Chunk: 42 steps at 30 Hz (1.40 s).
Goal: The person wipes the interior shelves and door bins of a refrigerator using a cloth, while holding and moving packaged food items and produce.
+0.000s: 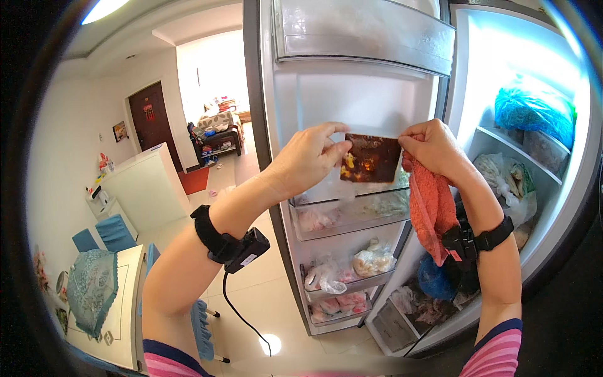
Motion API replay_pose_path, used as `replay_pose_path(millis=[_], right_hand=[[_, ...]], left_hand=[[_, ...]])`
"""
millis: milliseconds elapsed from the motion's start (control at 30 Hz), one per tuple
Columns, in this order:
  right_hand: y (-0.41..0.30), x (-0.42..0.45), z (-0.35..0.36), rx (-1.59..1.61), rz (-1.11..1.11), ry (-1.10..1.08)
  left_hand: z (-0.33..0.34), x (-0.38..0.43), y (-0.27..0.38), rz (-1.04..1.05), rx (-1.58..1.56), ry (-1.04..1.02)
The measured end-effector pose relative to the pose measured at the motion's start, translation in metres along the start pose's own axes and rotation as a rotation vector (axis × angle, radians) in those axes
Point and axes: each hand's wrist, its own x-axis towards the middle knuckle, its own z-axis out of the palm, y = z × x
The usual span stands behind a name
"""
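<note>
A flat, square, dark-brown packet [370, 159] with yellow and orange patches is held up in front of the open refrigerator door. My left hand [316, 153] has its thumb on the packet's left edge, with the index finger raised above it. At the packet's upper right corner, the fingertips of my right hand [431, 145] pinch together. That same hand grips a coral-red terry towel [431, 207], which hangs down below it. Behind the packet is the door's white inner panel [362, 99].
Clear door bins [351, 221] hold bagged food [374, 259]. To the right, the lit compartment contains a blue plastic bag [534, 108] and other bags [509, 181] on shelves. A low drawer [393, 325] sits at its bottom. At left stands a table [125, 301] with a lace cover [92, 287]; a cable [240, 313] hangs from my left forearm.
</note>
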Motion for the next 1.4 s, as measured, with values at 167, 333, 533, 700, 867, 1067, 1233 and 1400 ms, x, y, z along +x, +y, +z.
replay_pose_path(millis=[167, 333, 533, 700, 867, 1067, 1233, 1400], right_hand=[[0.015, -0.002, 0.001, -0.061, 0.034, -0.155], [0.034, -0.002, 0.001, 0.008, 0.05, -0.29], [0.028, -0.006, -0.003, -0.004, 0.149, -0.462], [0.033, -0.008, -0.007, 0.031, 0.031, -0.348], [0.047, -0.041, -0.024, 0.233, -0.054, -0.084], [0.108, -0.114, 0.023, 1.044, 0.219, 0.405], [0.128, -0.111, 0.081, 1.013, 0.149, 1.044], [0.074, -0.094, 0.152, 0.403, -0.106, 1.089]], left_hand=[[0.013, 0.002, -0.025, -0.014, -0.066, -0.074], [0.018, 0.003, -0.028, -0.08, 0.004, -0.206], [0.026, 0.005, -0.033, -0.055, 0.073, -0.311], [0.022, 0.015, -0.031, -0.136, 0.221, -0.532], [0.015, -0.004, -0.02, -0.088, 0.1, -0.419], [0.014, -0.088, -0.018, 0.389, 0.244, 0.397], [0.062, -0.141, -0.091, 0.01, -0.156, 0.717], [0.089, -0.142, -0.104, -0.343, -0.825, 0.576]])
